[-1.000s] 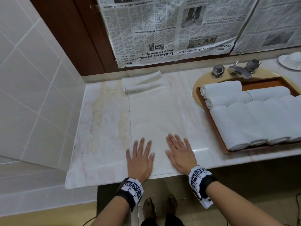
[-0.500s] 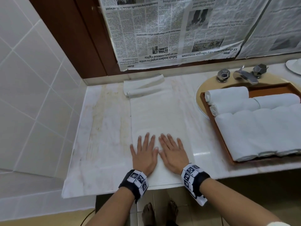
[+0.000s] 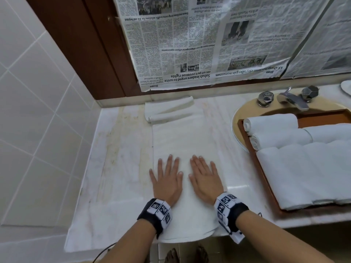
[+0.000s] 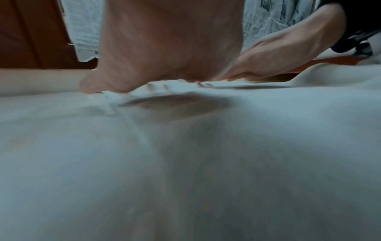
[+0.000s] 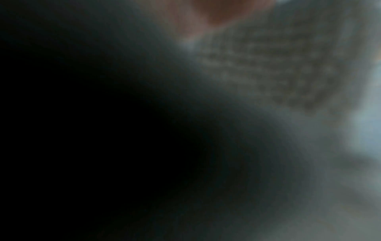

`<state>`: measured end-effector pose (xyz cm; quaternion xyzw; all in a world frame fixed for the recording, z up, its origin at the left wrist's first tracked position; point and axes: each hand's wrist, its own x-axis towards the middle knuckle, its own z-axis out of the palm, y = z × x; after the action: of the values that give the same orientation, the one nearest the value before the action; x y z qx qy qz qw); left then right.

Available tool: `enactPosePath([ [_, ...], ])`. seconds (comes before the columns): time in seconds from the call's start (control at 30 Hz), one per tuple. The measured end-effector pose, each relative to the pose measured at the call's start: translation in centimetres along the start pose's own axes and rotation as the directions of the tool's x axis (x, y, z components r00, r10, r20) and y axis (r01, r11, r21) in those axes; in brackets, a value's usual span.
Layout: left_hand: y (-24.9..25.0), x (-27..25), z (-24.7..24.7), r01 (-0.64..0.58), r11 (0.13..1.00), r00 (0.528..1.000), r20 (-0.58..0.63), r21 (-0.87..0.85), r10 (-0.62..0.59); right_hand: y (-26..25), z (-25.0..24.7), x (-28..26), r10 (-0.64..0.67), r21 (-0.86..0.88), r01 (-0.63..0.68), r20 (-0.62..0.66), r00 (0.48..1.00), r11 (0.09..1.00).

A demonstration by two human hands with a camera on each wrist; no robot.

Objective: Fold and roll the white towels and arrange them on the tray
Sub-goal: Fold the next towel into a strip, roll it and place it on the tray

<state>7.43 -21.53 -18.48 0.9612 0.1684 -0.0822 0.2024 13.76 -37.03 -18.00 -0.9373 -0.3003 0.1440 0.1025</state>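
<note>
A long white towel (image 3: 182, 141) lies folded flat on the marble counter (image 3: 121, 168), its near end drooping over the front edge. My left hand (image 3: 167, 177) and right hand (image 3: 206, 178) press flat on it side by side, fingers straight. The left wrist view shows my left hand (image 4: 164, 48) on the towel (image 4: 185, 163) with the right hand beside it. The right wrist view is dark and blurred against towel cloth (image 5: 278, 65). A wooden tray (image 3: 266, 186) over the sink holds several rolled white towels (image 3: 303, 168).
Another folded white towel (image 3: 169, 109) lies at the back of the counter. Faucet and knobs (image 3: 288, 97) stand behind the tray. Newspaper (image 3: 209, 40) covers the wall above. Tiled wall (image 3: 38, 111) on the left. Bare feet (image 3: 186, 255) show below the counter edge.
My hands came together at the towel's middle, then slid slightly apart and forward along it, staying flat. The head view shifted closer.
</note>
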Motion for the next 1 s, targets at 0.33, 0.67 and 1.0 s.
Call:
enactPosePath([
  [0.33,-3.9,1.5,-0.3,0.098,0.994,0.995,0.001,0.052,-0.099,5.7,-0.2,0.8,0.175,-0.017,-0.174,0.065,0.982,0.985],
  [0.67,-0.4,-2.7,0.6,-0.019,0.999,0.999,0.038,0.048,0.017,3.1,-0.9,-1.9,0.045,0.036,-0.046,0.026,0.999,0.998],
  [1.0,-4.0,-6.6,1.5,0.074,0.996,0.997,0.018,0.041,-0.075,5.9,1.0,-5.2,0.125,-0.067,-0.122,0.053,0.991,0.990],
])
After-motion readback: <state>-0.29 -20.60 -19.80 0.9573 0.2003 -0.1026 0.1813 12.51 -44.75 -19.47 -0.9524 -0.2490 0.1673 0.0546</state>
